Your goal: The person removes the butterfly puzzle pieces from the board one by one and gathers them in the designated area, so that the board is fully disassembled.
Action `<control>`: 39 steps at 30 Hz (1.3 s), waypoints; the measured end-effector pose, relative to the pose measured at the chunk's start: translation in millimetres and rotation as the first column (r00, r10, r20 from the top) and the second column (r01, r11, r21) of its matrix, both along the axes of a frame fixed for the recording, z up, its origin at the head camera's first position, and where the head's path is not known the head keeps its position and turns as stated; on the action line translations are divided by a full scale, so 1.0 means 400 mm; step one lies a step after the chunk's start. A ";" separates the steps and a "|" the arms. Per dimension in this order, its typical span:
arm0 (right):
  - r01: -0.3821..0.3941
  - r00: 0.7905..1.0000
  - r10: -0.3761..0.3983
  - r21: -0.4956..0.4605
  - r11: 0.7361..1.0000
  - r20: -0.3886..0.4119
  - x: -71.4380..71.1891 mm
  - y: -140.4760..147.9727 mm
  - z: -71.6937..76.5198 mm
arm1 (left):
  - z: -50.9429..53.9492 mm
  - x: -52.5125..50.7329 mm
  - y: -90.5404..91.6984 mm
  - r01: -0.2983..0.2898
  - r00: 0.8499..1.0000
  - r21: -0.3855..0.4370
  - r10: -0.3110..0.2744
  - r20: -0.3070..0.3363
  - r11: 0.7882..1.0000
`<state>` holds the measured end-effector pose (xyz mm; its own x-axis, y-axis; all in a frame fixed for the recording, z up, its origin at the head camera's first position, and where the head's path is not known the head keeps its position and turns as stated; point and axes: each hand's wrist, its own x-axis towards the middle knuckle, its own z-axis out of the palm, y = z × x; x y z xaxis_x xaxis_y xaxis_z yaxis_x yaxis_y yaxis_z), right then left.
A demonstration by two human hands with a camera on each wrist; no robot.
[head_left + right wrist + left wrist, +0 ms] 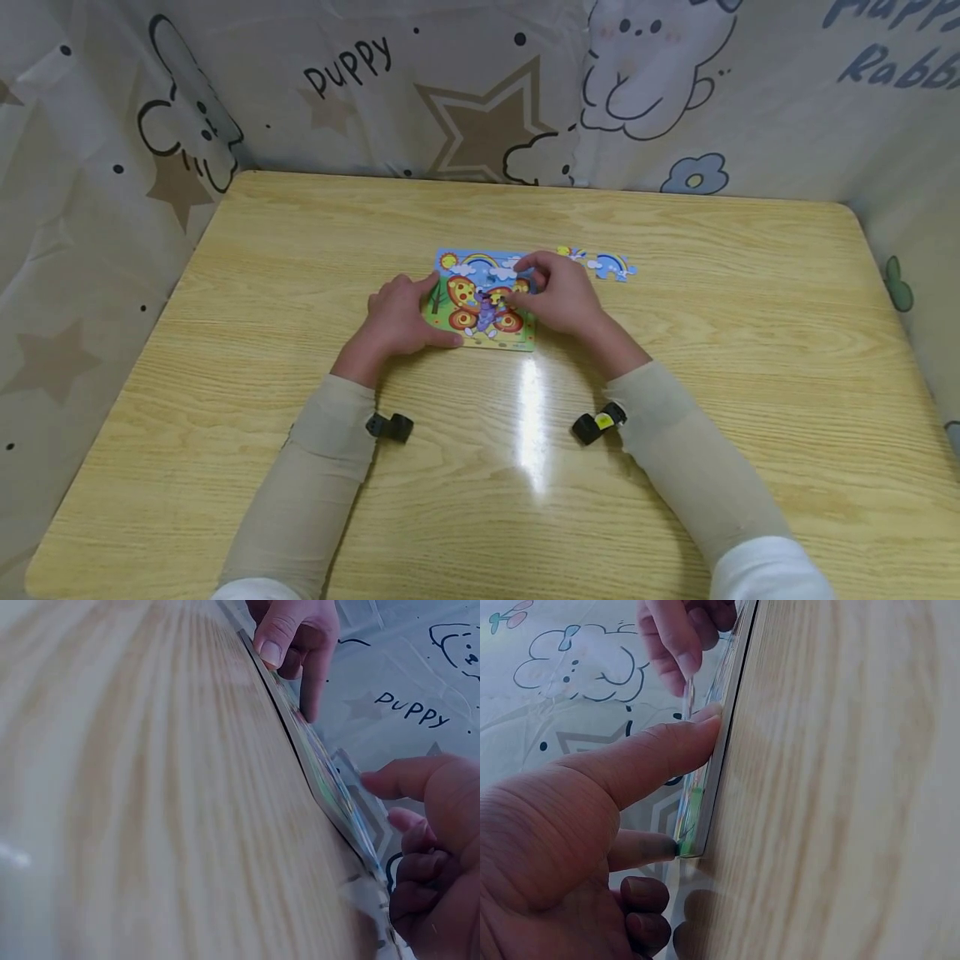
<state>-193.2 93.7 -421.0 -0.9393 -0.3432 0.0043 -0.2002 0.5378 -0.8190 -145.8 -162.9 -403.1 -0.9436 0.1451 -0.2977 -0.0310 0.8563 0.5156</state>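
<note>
A jigsaw puzzle board [480,343] with a butterfly, sun and rainbow picture lies flat on the table. My left hand [401,317] holds its left side, the thumb on the near edge and the index finger by the left edge. In the left wrist view, that thumb [671,746] presses on the board's rim. Over the right part of the picture, my right hand [562,296] pinches a puzzle piece [689,696], seen nearly edge-on at the fingertips in the left wrist view. The right hand hides part of the board's right side.
Two loose puzzle pieces lie just beyond the right hand: a rainbow piece [613,267] and a yellow and blue one [570,252], partly covered. They rest on a wood-grain table [300,250]. A printed cloth [480,100] hangs behind the table's far edge.
</note>
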 end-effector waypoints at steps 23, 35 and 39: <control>0.091 0.990 -0.106 -0.151 0.984 -0.091 0.039 0.087 0.024 | -0.007 -0.003 -0.002 0.000 1.000 0.008 -0.001 0.008 1.000; 0.176 0.980 -0.187 -0.146 0.974 -0.071 0.042 0.171 0.027 | -0.009 -0.002 -0.003 -0.001 1.000 0.010 0.001 0.004 1.000; 0.198 0.976 -0.208 -0.129 0.972 -0.067 0.043 0.200 0.027 | -0.008 -0.002 -0.002 0.003 1.000 0.009 -0.003 -0.003 1.000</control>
<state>-176.1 173.6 -410.1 -0.9841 -0.1379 0.1118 -0.1645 0.4716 -0.8663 -146.7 -163.7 -406.3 -0.9440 0.1504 -0.2936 -0.0269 0.8519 0.5230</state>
